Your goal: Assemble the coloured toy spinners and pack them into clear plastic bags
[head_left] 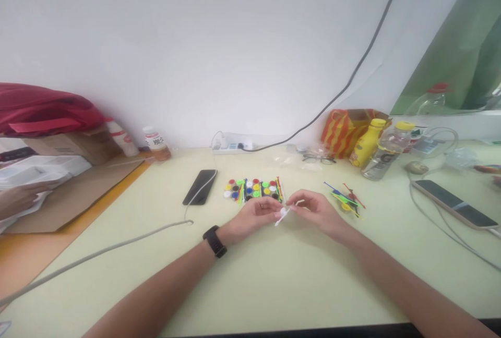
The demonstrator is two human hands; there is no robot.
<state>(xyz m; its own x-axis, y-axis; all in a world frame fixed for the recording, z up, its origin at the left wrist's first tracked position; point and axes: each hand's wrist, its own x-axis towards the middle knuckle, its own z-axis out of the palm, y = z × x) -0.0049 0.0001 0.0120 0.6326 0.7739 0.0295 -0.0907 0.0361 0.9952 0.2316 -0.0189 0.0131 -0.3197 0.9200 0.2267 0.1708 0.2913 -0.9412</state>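
Note:
My left hand [256, 217] and my right hand [315, 210] meet above the pale green table [274, 280], both pinching a small white piece [282, 215] between the fingertips. A black watch [214, 241] sits on my left wrist. Just beyond the hands lies a cluster of small coloured caps and thin coloured sticks [253, 190]. A second small pile of coloured sticks and a yellow cap [345, 200] lies to the right of my right hand.
A black phone [200, 186] with a grey cable lies at the left, another phone [454, 203] at the right. Bottles [381, 156], glasses [319, 159], a power strip [233, 145] and an orange bag [344, 129] line the wall. Another person's hand [19, 197] shows at far left.

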